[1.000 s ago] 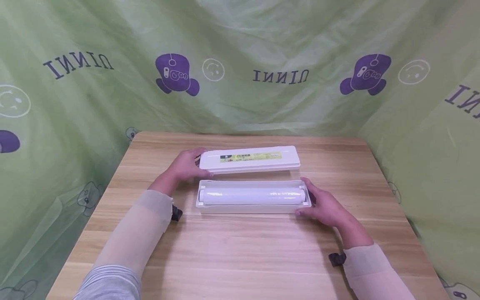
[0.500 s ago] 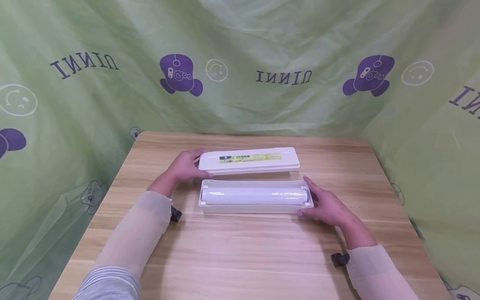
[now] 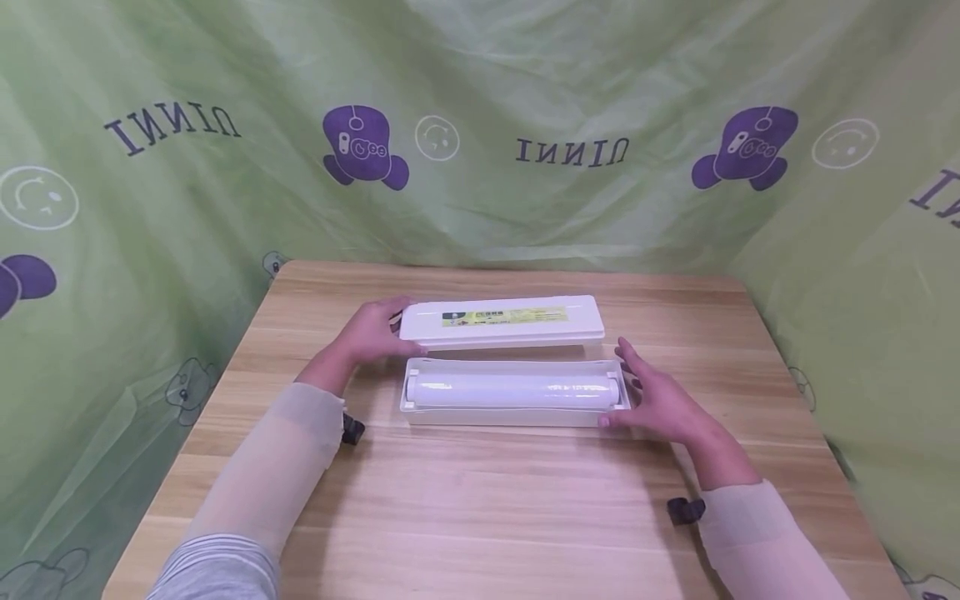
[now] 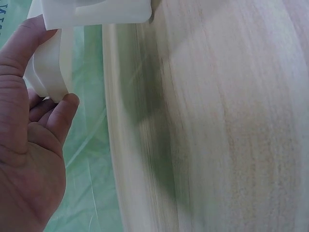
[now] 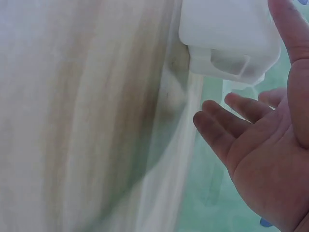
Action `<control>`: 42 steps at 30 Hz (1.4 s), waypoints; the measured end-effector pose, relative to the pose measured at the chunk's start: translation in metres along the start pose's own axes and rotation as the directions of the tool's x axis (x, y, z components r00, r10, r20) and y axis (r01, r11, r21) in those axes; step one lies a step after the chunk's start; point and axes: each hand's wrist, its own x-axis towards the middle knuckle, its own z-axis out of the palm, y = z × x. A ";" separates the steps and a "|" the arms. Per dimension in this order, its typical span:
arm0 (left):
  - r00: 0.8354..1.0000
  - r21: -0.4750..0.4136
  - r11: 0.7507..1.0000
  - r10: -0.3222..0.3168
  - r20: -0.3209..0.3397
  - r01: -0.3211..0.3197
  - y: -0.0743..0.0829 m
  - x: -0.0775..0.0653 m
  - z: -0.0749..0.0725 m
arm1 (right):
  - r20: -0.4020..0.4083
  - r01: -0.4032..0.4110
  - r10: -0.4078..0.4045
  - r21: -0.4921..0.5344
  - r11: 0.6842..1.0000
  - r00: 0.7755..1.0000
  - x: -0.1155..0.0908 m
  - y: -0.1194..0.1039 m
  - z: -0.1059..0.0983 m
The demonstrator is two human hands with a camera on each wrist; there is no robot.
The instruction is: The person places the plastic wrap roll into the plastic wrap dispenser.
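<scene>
My left hand [image 3: 371, 331] holds the left end of a white plastic lid [image 3: 429, 323] with a yellow printed label. In the left wrist view, thumb and fingers grip that lid's end [image 4: 48, 72]. Nearer me on the table lies a long white box [image 3: 510, 418], open at the top, with a shiny roll of plastic wrap [image 3: 513, 390] inside. At the box's right end is my right hand [image 3: 663, 408], thumb at the front corner. The right wrist view shows this hand [image 5: 270, 145] with loosely spread fingers, apart from the box end [image 5: 227, 24].
The wooden table [image 3: 480, 517] carries the lid and box near its middle. A green patterned fabric sheet [image 3: 480, 208] hangs behind it and along both sides. Dark wrist-mounted devices sit below each wrist, one at the left [image 3: 352, 428] and one at the right [image 3: 686, 511].
My right hand has loosened at the box's right end, its fingers straightening and lifting away. The left hand keeps its hold on the lid. The head view has shifted slightly.
</scene>
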 end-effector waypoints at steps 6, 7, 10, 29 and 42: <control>1.000 0.003 1.000 0.005 0.004 -0.005 0.001 -0.001 -0.001 | -0.021 -0.001 0.001 -0.008 1.000 1.000 0.004 -0.004 -0.004; 1.000 0.005 1.000 0.005 0.006 -0.006 0.001 -0.001 -0.002 | -0.026 -0.001 0.001 -0.004 1.000 1.000 0.005 -0.005 -0.004; 1.000 0.003 1.000 0.009 0.004 -0.009 0.003 -0.002 -0.003 | -0.043 0.002 -0.001 0.008 1.000 0.999 0.007 -0.005 -0.005; 0.999 0.024 0.999 0.034 0.021 -0.034 0.012 -0.006 -0.010 | -0.100 -0.029 0.025 -0.036 0.999 0.995 0.032 -0.016 -0.015; 0.999 0.028 0.998 0.047 0.022 -0.047 0.012 -0.010 -0.007 | -0.119 -0.053 0.046 -0.054 0.997 0.992 0.046 -0.019 -0.017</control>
